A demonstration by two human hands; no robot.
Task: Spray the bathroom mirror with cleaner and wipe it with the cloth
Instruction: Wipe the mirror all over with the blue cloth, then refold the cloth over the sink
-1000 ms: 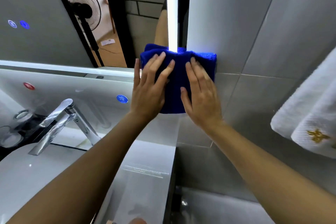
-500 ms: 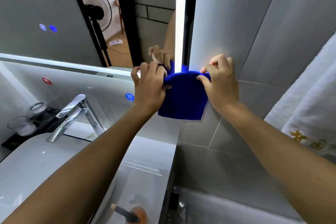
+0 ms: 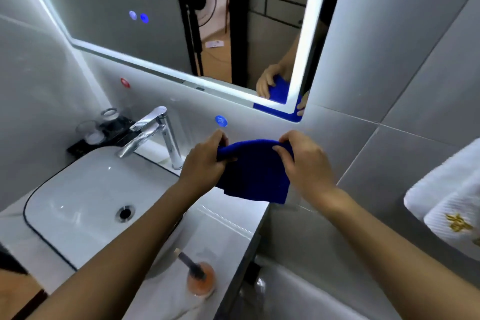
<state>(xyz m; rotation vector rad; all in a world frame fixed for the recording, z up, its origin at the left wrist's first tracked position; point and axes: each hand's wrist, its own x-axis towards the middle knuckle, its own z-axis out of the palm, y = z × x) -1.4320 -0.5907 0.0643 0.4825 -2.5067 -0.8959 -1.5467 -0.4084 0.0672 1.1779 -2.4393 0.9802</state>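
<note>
A blue cloth (image 3: 255, 171) hangs between both hands, below the mirror's lower right corner and off the glass. My left hand (image 3: 205, 161) pinches its top left edge. My right hand (image 3: 306, 161) grips its top right edge. The lit mirror (image 3: 145, 8) fills the upper left, and its corner reflects the cloth and my hands. An orange spray bottle (image 3: 200, 277) with a dark nozzle stands on the counter near the bottom, below my left forearm.
A white basin (image 3: 85, 189) with a chrome tap (image 3: 155, 132) sits at the left. Glasses (image 3: 91, 130) stand on a dark tray behind it. A white towel (image 3: 446, 202) hangs at the right on the grey tiled wall.
Both hands went from pressing the cloth flat on the mirror's edge to gripping its top corners. They have pulled it down and away from the glass, and the view has tilted down.
</note>
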